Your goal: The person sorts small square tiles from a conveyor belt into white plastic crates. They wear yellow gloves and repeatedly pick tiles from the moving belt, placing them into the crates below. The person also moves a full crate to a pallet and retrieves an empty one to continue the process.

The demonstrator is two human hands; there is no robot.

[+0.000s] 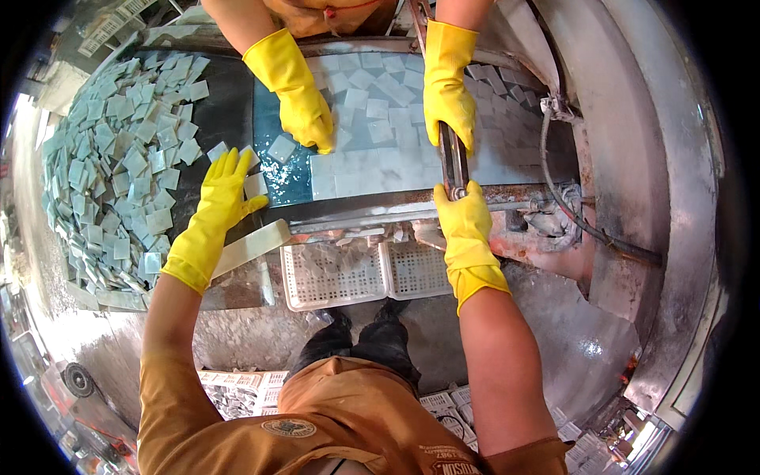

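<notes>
My left hand (222, 194), in a yellow rubber glove, lies with its fingers stretched out over a few loose tiles on the dark belt (207, 154). A pale square tile (255, 185) shows beside its thumb. My right hand (465, 222), gloved the same, pinches the near end of a narrow metal bar (453, 162) lying across the tiles. A co-worker's gloved hand (450, 99) grips the bar's far end. That person's other hand (307, 119) presses on tiles near a wet blue patch (286, 180), where one tile (281, 149) lies. Laid tiles (372, 172) spread between us in close rows.
A large heap of loose pale tiles (119, 158) covers the left end. Below the belt's near edge stand two white perforated baskets (336, 298). A hose (554, 190) and a metal housing (633, 158) bound the right side. Printed cartons (265, 384) lie on the floor.
</notes>
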